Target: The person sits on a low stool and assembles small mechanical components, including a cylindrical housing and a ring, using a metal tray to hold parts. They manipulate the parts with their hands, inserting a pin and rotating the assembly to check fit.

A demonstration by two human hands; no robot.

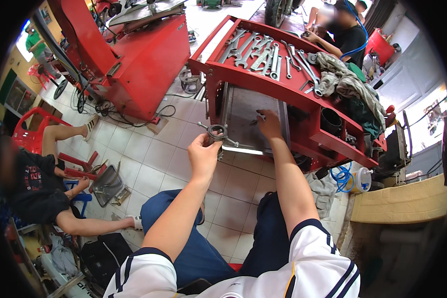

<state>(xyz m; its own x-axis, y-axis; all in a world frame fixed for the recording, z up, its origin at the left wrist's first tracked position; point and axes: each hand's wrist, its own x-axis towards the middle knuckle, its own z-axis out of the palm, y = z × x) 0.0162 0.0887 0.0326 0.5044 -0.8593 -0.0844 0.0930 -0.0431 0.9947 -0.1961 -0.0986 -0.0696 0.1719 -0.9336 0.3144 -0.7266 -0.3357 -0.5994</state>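
My left hand (205, 155) grips a ring-shaped metal tool (217, 132) with bolt-ended arms sticking out around it, which looks like a puller. It is held up just left of a grey metal tray (238, 104) in the lower part of a red tool cart (303, 119). Over that tray reaches my right hand (269, 124), fingers bent together around something small and dark at their tips. What exactly it is does not show clearly. On the cart's top lie several wrenches (256, 52) of different sizes.
Crumpled rags (337, 74) lie at the cart's right end. A large red machine (144, 64) stands at the far left, cables on the tiled floor beside it. One person (30, 179) sits at the left near a black pan (108, 185); another (345, 37) works behind the cart.
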